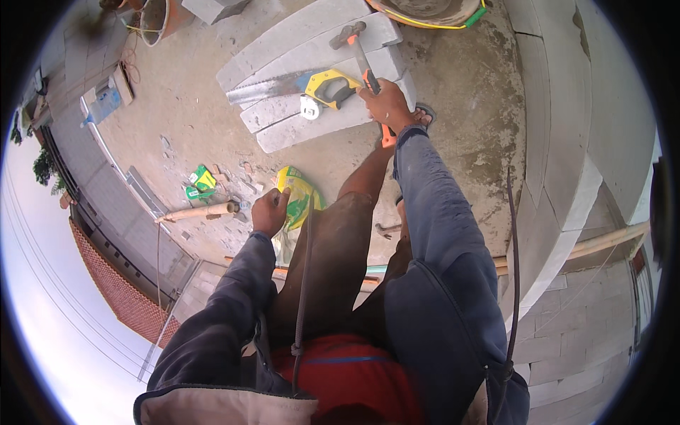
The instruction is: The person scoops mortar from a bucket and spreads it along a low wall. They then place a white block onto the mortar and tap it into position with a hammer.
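Observation:
My right hand [388, 105] is wrapped around the handle of a hammer [361, 57]. The handle is black and orange, its end shows below my fist, and the metal head points away from me over pale grey blocks [304, 46]. On those blocks, just left of this hand, lies a handsaw [269, 88] with a yellow and black grip. A small round white thing [310, 107] rests beside the grip. My left hand [270, 212] hangs with its fingers curled, in front of a yellow and green bag [299, 190]; whatever it may hold is hidden.
Block wall [559, 142] rises close on my right. A round pan [428, 8] with a yellow rim and a bucket [159, 21] stand at the far side. Rubble, a green packet [203, 178] and a bamboo piece [198, 212] lie on the floor at left.

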{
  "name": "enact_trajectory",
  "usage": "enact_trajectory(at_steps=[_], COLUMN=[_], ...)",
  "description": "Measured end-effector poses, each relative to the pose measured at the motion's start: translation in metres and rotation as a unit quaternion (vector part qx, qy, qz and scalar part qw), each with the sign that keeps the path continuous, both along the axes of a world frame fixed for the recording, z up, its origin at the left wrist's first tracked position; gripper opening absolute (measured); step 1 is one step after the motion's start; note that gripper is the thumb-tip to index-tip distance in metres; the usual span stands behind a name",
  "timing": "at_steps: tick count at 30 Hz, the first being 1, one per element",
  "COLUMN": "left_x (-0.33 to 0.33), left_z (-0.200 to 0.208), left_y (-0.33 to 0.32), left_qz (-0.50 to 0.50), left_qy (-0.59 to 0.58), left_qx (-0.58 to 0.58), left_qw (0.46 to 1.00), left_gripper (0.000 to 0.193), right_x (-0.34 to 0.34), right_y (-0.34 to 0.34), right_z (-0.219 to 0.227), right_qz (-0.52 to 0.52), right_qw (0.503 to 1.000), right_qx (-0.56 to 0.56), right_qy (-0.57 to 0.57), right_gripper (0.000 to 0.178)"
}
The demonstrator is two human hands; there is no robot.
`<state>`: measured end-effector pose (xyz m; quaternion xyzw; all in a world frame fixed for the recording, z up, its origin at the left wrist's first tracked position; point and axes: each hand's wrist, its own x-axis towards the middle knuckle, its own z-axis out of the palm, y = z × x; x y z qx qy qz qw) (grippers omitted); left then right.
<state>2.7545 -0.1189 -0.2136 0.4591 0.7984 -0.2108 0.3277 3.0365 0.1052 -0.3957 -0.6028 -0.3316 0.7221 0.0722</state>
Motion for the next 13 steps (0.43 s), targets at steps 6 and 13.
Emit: enact_trajectory(at_steps=[6, 13], left_x=[0.039, 0.142], left_z=[0.016, 0.29], left_y=[-0.093, 0.057], left_qz=[0.109, -0.025], left_qy=[-0.126, -0.335], left_qx=[0.213, 0.583], left_qw=[0.963, 0.739], left_gripper=[0.031, 0.032], right_x=[0.068, 0.269], right_y=[-0.105, -0.151], right_z=[0.011, 0.388], right_qz=[0.16, -0.049], right_qw=[0.917, 0.928], right_qx=[0.291, 0.341], right_qy=[-0.222, -0.139], right_gripper=[0.052, 0.037])
